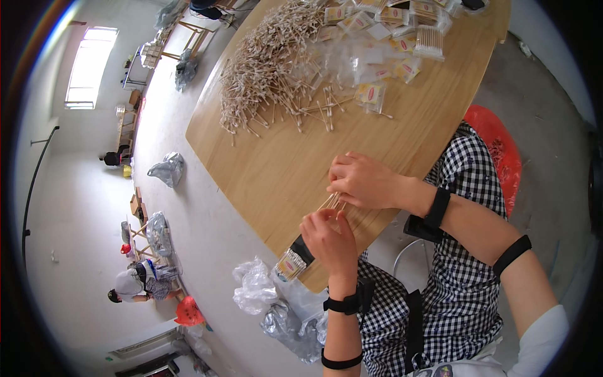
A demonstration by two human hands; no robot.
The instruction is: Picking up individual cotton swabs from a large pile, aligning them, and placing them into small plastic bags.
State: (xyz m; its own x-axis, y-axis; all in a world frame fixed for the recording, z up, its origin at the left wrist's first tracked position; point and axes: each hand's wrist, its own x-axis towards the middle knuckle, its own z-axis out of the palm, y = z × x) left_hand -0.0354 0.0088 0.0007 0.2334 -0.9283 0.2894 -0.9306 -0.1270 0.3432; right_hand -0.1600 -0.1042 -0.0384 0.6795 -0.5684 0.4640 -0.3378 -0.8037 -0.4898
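Note:
Between my two hands, low over the near part of the wooden table [251, 182], lies a small bunch of cotton swabs [332, 202] with thin pale sticks. My right hand [364, 181] closes its fingers around the far end of the bunch. At the near end, my left hand [328, 242] has bent fingers and thumb pressed on the sticks; the fingertips partly hide them. Just left of that hand, a clear packet of cotton swabs [289, 265] sits at the table edge beside a black object [302, 250].
A large loose heap of cotton swabs [270, 60] covers the far table. Right of it lie small clear bags [370, 66] with printed cards and filled packets [429, 41]. A red plastic bag [496, 154] is beyond my knee. Crumpled plastic [276, 308] lies below the table; another person [138, 283] works at left.

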